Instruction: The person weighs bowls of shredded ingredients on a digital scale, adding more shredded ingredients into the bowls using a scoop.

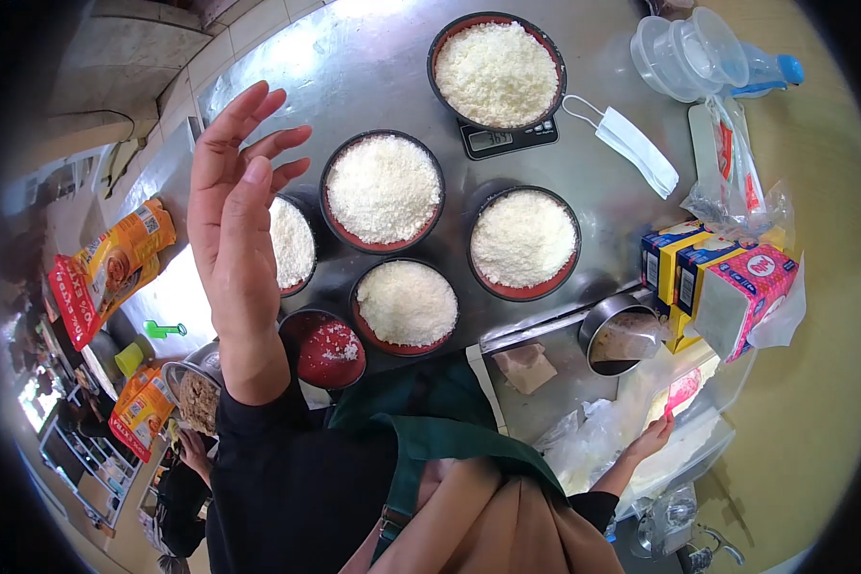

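Note:
My left hand is raised over the left bowls with fingers apart and nothing in it. Below it, a black bowl with a red inside holds only a few white shreds. Beside it stand bowls heaped with white grated food: one in front, another behind, one partly behind my hand, and one to the right. A further full bowl sits on a black digital scale. My right hand grips a pink scoop at a clear plastic tub containing white food.
Boxes, a metal pot and plastic bags are at right. A face mask, clear plastic containers and a bottle lie behind. At left are orange packets and a co-worker's hand near a bowl of brown food.

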`<state>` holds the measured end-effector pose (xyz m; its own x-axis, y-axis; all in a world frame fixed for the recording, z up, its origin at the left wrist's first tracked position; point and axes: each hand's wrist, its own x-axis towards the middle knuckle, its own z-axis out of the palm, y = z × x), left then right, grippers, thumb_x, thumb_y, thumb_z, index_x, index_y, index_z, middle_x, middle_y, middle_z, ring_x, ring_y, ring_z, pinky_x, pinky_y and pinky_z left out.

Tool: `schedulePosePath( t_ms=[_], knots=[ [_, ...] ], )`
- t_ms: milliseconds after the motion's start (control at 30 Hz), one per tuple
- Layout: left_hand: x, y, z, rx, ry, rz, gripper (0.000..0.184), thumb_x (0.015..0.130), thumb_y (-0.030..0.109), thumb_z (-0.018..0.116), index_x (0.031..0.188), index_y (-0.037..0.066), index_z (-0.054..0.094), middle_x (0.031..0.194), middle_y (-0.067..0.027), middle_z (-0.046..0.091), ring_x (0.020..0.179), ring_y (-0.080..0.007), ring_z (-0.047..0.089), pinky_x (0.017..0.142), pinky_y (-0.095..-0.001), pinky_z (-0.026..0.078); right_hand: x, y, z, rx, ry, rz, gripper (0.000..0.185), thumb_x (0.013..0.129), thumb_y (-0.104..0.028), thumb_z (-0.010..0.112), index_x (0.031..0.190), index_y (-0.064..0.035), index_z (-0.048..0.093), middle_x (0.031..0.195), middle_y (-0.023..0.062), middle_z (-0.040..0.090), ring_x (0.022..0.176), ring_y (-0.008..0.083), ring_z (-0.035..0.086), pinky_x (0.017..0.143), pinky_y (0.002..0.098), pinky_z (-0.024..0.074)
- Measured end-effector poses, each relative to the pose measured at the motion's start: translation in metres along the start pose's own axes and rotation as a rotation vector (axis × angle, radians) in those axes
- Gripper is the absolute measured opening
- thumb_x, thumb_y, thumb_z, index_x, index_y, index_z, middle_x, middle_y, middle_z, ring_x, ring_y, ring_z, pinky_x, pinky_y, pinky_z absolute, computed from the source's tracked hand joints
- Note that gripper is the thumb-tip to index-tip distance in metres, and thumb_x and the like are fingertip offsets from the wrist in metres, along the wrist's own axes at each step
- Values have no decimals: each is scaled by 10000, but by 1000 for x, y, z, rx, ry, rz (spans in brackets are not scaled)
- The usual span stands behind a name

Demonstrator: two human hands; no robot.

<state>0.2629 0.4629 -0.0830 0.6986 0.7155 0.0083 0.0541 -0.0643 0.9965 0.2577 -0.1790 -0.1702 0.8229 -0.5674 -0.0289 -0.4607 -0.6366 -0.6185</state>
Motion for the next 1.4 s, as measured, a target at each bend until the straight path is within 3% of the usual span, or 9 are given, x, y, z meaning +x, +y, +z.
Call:
schedulePosePath(
  t_ms=[233,433,567,733,900,933,1000,1233,1400],
  knots=[
    [-2,-2,11,-30,-43,-15,455,887,183,474,1307,12,439,1283,-144,494,1066,-207,557,886,-308,437,-2,-4,0,-19,-11,-14,272,936,-194,452,1089,5,558,750,-22,386,662,90,342,570,219,295],
    [-6,4,20,-6,-103,-73,450,900,200,461,1319,38,437,1301,-147,486,1088,-213,555,902,-317,435,-15,-52,-18,452,121,303,277,932,-231,456,1063,-18,574,616,-67,275,542,47,265,491,212,212],
    [-9,12,16,-43,-97,-80,451,904,199,453,1326,42,426,1306,-140,477,1098,-205,542,910,-321,424,-44,-117,-32,664,67,75,374,936,-293,444,1097,26,553,585,-64,236,503,42,231,458,201,152],
    [-13,17,7,-75,-78,-59,452,905,197,447,1330,42,422,1308,-137,471,1096,-204,539,907,-313,426,-82,-232,29,838,-370,-174,404,922,-302,451,1096,52,540,580,-67,242,510,32,223,472,209,137],
    [-22,23,-10,-92,-29,-85,461,892,180,442,1330,38,420,1299,-136,476,1091,-200,535,898,-313,434,-106,-328,152,495,-668,-342,320,922,-199,493,1157,2,573,678,-58,389,568,9,305,503,173,211],
    [-24,25,-14,-89,-20,-88,464,889,180,441,1330,37,420,1301,-133,475,1089,-200,534,895,-312,433,-105,-345,175,324,-675,-527,253,923,-151,493,1096,-3,602,714,-10,511,637,51,441,542,241,349],
    [-29,25,-23,-85,11,-100,463,891,183,441,1329,37,420,1305,-132,472,1090,-201,533,894,-311,431,-109,-383,207,-63,-618,-697,228,901,-172,505,1071,-78,624,686,104,615,577,190,554,597,321,377],
    [-36,13,-50,-101,73,-144,462,893,181,432,1332,38,415,1325,-133,457,1091,-203,532,895,-309,425,-120,-407,261,-436,-290,-1186,258,861,-208,509,1056,-97,636,793,137,673,647,275,620,716,371,346],
    [-36,11,-58,-99,78,-152,465,889,171,433,1334,39,410,1330,-139,451,1093,-204,534,893,-306,428,-127,-405,273,-529,-412,-1133,287,867,-225,488,1067,-99,651,776,151,662,680,308,618,718,381,376]
  ],
)
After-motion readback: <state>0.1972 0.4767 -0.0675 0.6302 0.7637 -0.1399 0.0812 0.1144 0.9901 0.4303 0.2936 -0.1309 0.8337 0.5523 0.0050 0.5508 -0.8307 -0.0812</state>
